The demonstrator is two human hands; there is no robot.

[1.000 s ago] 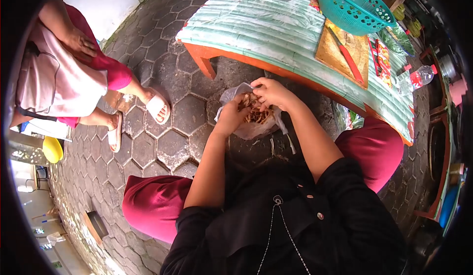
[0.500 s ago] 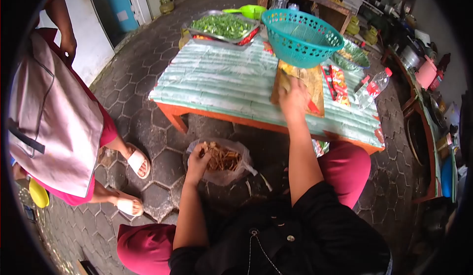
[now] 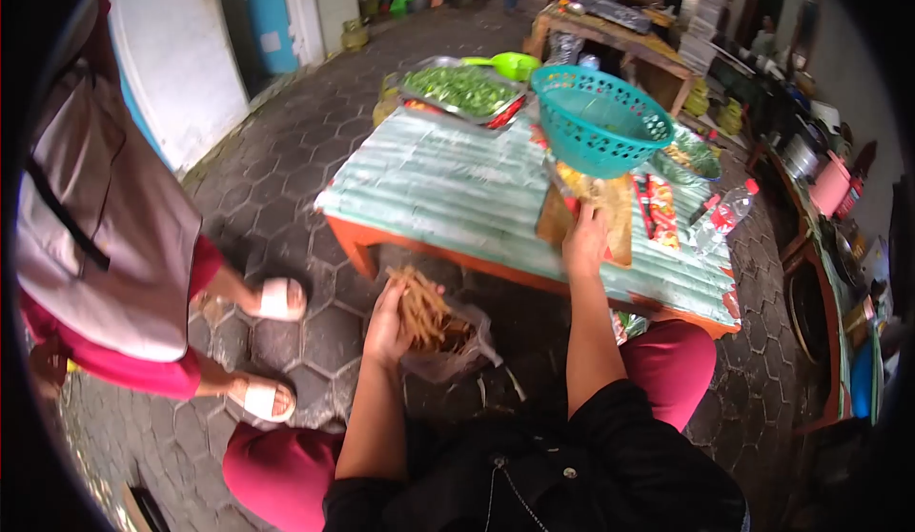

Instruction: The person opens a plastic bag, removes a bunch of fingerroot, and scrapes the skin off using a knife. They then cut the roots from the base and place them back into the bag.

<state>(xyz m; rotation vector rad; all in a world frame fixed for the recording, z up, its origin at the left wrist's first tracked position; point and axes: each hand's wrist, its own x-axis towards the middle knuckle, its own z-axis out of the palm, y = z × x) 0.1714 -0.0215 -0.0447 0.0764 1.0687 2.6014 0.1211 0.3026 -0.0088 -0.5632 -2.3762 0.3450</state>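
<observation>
My left hand [image 3: 386, 327] grips a bunch of brown root-like sticks [image 3: 419, 305] and holds it just above a clear plastic bag [image 3: 454, 351] on the paved ground. My right hand [image 3: 584, 239] is up at the low table's front edge, closed around the red handle of a knife [image 3: 570, 198] that lies on a wooden cutting board [image 3: 610, 210]. A teal plastic basket [image 3: 598, 117] stands just behind the board.
The low table [image 3: 448, 189] has a green-striped cover and an orange frame. On it: a metal tray of greens [image 3: 462, 86], snack packets [image 3: 660, 210], a water bottle [image 3: 721, 215]. Another person in an apron [image 3: 105, 236] and white sandals stands at the left.
My left hand has lifted a bunch of sticks out of the bag. My right hand left the bag, reached up to the cutting board and closed on the knife handle. The view tilted upward.
</observation>
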